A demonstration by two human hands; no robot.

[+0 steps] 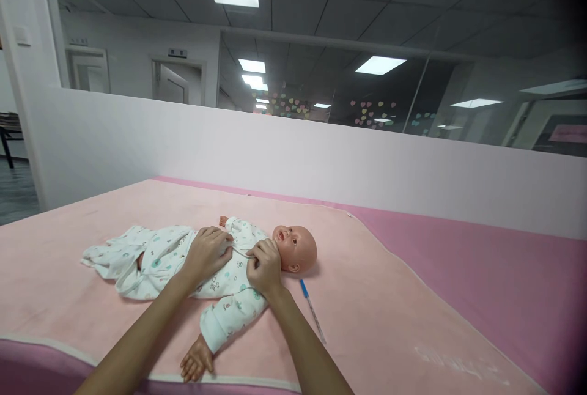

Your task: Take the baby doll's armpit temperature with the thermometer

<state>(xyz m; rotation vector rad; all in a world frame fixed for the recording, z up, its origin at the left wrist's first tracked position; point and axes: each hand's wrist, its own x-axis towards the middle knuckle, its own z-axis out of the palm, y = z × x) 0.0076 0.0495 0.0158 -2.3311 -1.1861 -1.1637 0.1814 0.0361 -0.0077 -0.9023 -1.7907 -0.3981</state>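
A baby doll (pixel 300 247) lies on its back, head to the right, dressed in a white patterned romper (pixel 160 260). On the doll's chest, my left hand (pixel 210 253) is closed, with curled fingers at the romper's front edge. My right hand (pixel 265 265) pinches the cloth near the collar, just below the doll's chin. A thin white edge of the garment runs between both hands. One doll hand (pixel 197 358) sticks out of its sleeve toward me. Close to my right forearm lies a thin clear stick with a blue cap (pixel 304 288), like a thermometer.
The doll rests on a pale pink mat (pixel 389 315) with a white border, over a darker pink surface (pixel 458 254). A low white partition (pixel 284 150) with glass above stands behind it. Part of a dark-legged table (pixel 8 132) shows far left.
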